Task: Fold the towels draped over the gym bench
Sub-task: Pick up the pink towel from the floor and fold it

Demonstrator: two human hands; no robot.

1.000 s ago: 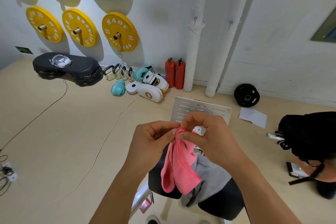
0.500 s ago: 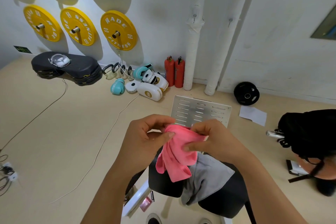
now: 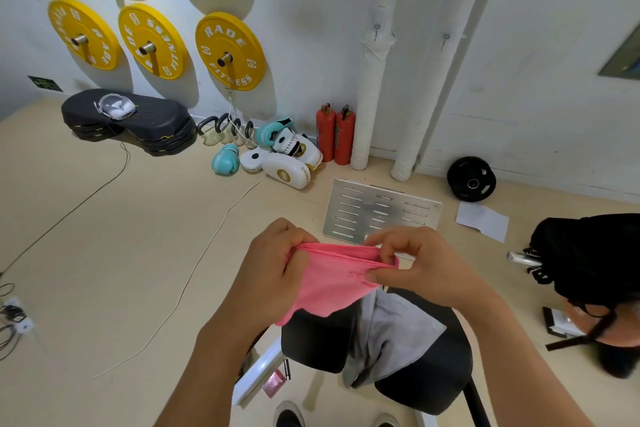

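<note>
Above the black gym bench (image 3: 426, 381), the left hand (image 3: 273, 274) and right hand (image 3: 419, 270) each pinch an end of the pink towel (image 3: 332, 284). A grey towel (image 3: 384, 340) lies draped across the bench, just beneath the pink one.

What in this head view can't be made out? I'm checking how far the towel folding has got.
- Pink towel: its top corners are hidden inside the left hand and right hand, so the fold count is unclear.
- Grey towel: its upper part lies behind the pink towel.
- Bench: its near end is cut off by the bottom edge.
- Print on the grey towel: too small to read.
</note>
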